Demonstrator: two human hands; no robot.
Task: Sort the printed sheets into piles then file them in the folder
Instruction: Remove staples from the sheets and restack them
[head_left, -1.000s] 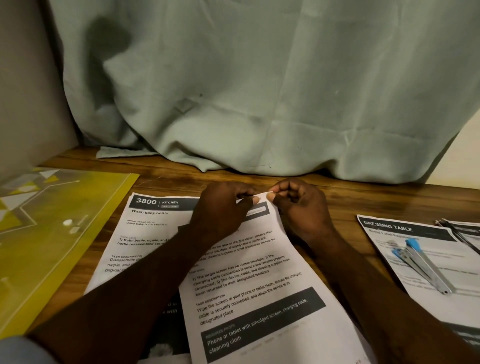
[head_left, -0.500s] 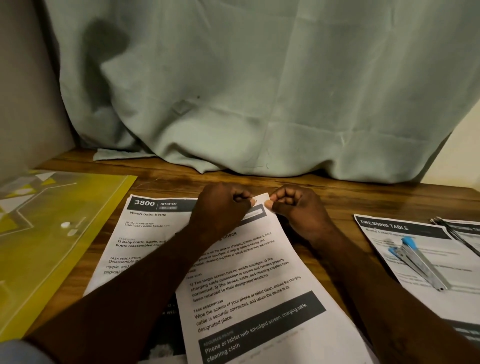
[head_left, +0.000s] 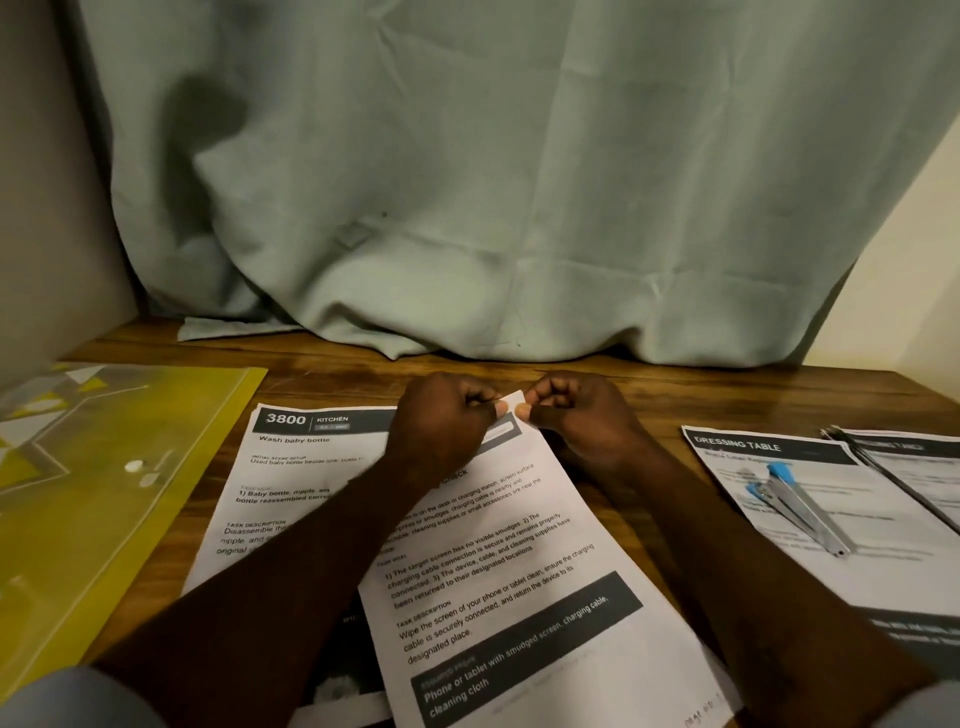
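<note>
A printed sheet about wiping a phone or tablet screen (head_left: 524, 587) lies tilted on the wooden table in front of me. My left hand (head_left: 441, 426) and my right hand (head_left: 576, 415) both pinch its far top corner, fingertips close together. Under it to the left lies a "3800 KITCHEN" sheet (head_left: 280, 467), partly covered by my left forearm. A "DRESSING TABLE" sheet (head_left: 779, 499) lies to the right. The yellow translucent folder (head_left: 104, 499) lies flat at the left.
A metal stapler with blue ends (head_left: 800, 504) rests on the dressing-table sheet. More sheets and a dark pen-like object (head_left: 893, 478) sit at the far right edge. A pale green curtain (head_left: 493, 208) hangs behind, touching the table's back.
Both hands stay pinched on the sheet's top corner; they have shifted very slightly. The view has tilted a little. Nothing else has moved.
</note>
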